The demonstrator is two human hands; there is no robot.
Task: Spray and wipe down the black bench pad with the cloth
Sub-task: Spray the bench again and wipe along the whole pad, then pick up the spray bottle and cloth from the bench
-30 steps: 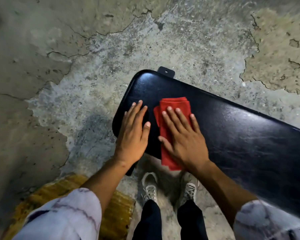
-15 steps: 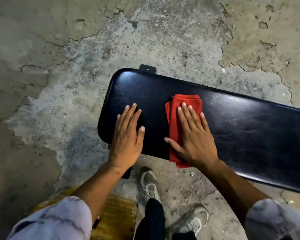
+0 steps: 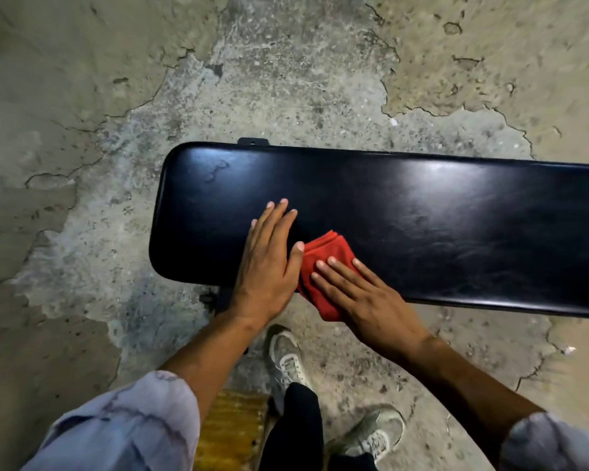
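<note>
The glossy black bench pad (image 3: 422, 226) runs from the middle of the head view out past the right edge. A folded red cloth (image 3: 323, 260) lies at the pad's near edge, partly hanging over it. My right hand (image 3: 364, 297) presses flat on the cloth, fingers spread, pointing up and left. My left hand (image 3: 269, 263) rests flat on the bare pad just left of the cloth, its thumb touching the cloth's corner. No spray bottle is in view.
Cracked, patchy concrete floor (image 3: 252, 79) surrounds the bench. My two grey sneakers (image 3: 286, 362) stand below the pad's near edge. A yellow ridged mat or board (image 3: 228, 433) lies by my left leg. A small black bracket (image 3: 252, 141) juts from the pad's far edge.
My right hand has dragged the red cloth back toward the pad's near edge and closer to my left hand. The view has swung, so the pad now lies level. My feet have stepped apart.
</note>
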